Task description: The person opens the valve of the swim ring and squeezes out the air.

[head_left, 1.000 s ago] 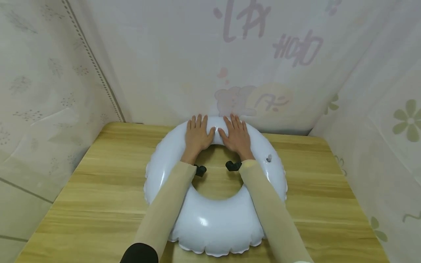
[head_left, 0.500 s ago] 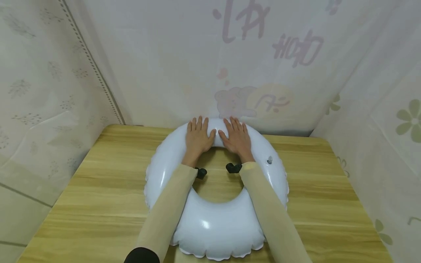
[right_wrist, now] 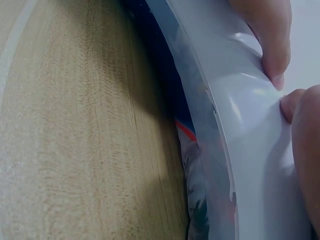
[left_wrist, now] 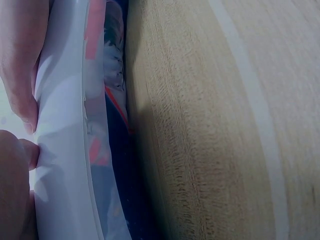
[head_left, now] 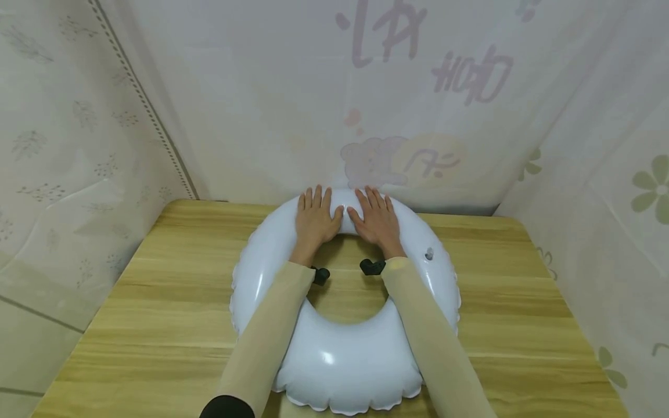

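Note:
A white inflatable swim ring (head_left: 345, 360) with a ruffled outer seam lies flat on the wooden table (head_left: 157, 302). My left hand (head_left: 317, 223) rests on its far side, palm down, fingers spread towards the back. Beside it, my right hand (head_left: 378, 223) lies the same way, its thumb pointing at the left thumb with a small gap between. A clear valve (head_left: 429, 253) stands up on the ring's right side. Both wrist views show the ring's inner seam (right_wrist: 220, 135) from close by, and below it a dark blue printed underside (left_wrist: 122, 165) with red and green parts.
A printed curtain (head_left: 261, 104) hangs right behind the table's back edge, close to the ring's far side. More patterned cloth stands along the left (head_left: 63, 145) and right (head_left: 617, 191) sides. A black wrist mount (head_left: 372, 267) juts from the right sleeve into the ring's hole.
The head view has tilted slightly, so the ring and both hands sit a little lower in it. The hands keep their place on the ring.

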Demonstrator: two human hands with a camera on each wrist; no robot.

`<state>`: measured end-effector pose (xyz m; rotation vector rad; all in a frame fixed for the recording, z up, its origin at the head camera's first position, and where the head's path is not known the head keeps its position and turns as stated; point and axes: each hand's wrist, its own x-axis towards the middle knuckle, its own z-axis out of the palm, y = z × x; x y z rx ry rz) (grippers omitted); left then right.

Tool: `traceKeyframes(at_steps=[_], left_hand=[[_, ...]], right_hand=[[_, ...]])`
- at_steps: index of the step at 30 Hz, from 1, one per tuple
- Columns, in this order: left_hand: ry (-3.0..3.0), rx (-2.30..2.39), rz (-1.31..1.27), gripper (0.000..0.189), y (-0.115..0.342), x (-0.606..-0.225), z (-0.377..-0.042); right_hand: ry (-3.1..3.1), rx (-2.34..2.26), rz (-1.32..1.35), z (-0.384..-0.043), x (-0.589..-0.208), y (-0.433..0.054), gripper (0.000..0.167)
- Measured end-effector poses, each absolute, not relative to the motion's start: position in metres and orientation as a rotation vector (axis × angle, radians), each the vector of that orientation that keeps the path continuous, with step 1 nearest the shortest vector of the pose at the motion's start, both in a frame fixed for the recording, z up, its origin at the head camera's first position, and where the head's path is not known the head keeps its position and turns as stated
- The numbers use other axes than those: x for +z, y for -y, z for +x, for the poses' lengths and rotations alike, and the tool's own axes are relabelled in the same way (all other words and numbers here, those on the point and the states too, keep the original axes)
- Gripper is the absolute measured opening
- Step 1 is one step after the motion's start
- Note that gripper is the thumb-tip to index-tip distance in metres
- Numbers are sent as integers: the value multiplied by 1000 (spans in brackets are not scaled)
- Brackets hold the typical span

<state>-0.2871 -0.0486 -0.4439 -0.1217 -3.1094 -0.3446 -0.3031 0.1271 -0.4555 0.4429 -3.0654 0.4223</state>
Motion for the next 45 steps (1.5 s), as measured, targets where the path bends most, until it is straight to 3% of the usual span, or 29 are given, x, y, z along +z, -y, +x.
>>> traceKeyframes(at_steps=[45], left_hand=[[3155, -326, -124, 70, 48, -444, -288]], right_hand=[[3078, 464, 444, -301, -459, -126, 69]])
